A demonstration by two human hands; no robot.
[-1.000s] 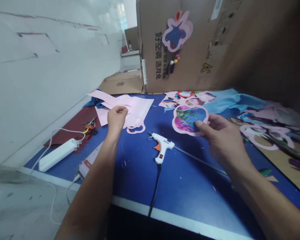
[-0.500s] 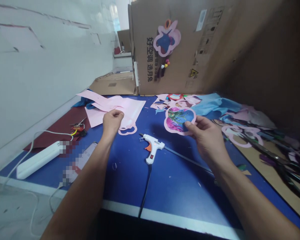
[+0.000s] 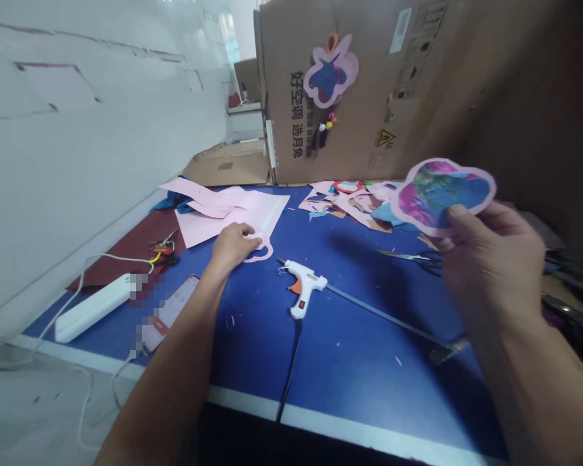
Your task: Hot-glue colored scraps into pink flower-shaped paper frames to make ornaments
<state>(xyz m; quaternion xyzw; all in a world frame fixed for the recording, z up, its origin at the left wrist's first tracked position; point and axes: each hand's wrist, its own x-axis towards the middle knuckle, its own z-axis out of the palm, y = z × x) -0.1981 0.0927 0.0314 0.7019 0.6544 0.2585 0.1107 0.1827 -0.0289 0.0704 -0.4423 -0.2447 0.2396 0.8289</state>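
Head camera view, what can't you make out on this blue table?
All in the head view:
The phone: pixelation hides its screen.
The white power unit: one end is pixelated.
The small items on the dark red cloth: too small to identify.
The pink paper cutout: the left hand covers part of it.
The patterned paper cutout: the right hand hides its lower edge.
The dark tools: cut off by the right frame edge.

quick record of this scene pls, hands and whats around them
left hand: fingers on a pink paper outline
right hand: holds up a pink-edged paper cutout with a colourful picture
between hands: hot glue gun, lying on the blue table
nearby: scissors, white power strip
behind: cardboard box with a pink cutout on it
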